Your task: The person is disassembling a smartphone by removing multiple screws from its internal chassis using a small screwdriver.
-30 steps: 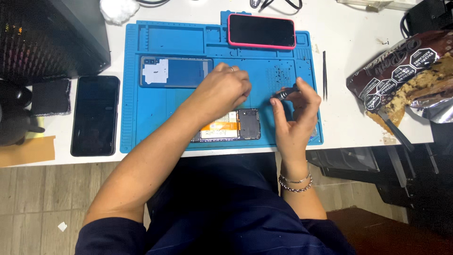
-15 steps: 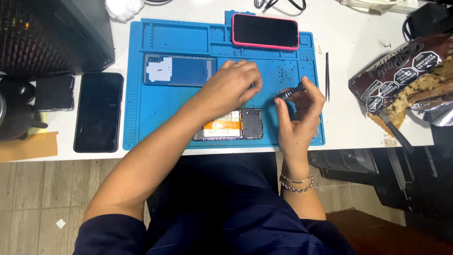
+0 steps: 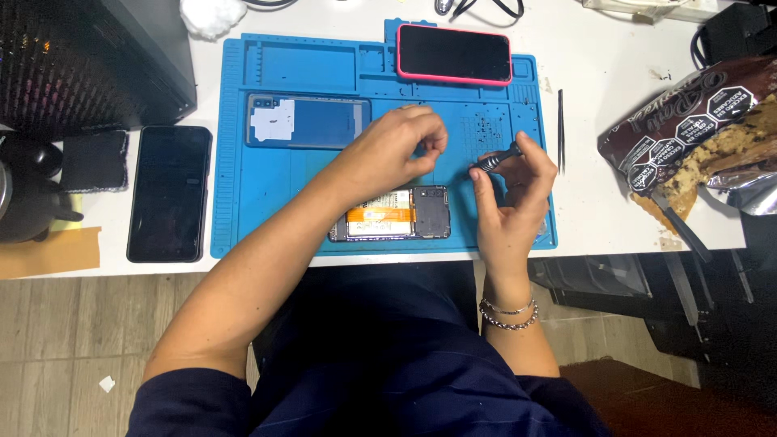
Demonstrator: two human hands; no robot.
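Opened smartphone with orange flex cable and black inner cover point(image 3: 390, 214) — lying on the blue silicone repair mat point(image 3: 243, 202), near its front edge. Right hand point(image 3: 511, 198) pinches a slim black screwdriver point(image 3: 495, 159); left hand point(image 3: 388, 154), fingers curled together, hovers above the phone — holding nothing visible.

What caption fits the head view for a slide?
Right hand holds a small screwdriver; left hand hovers over the blue mat above an opened phone.

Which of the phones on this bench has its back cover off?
The opened phone at the blue mat's near edge, under the left hand: orange ribbon cable exposed. The others show intact faces.
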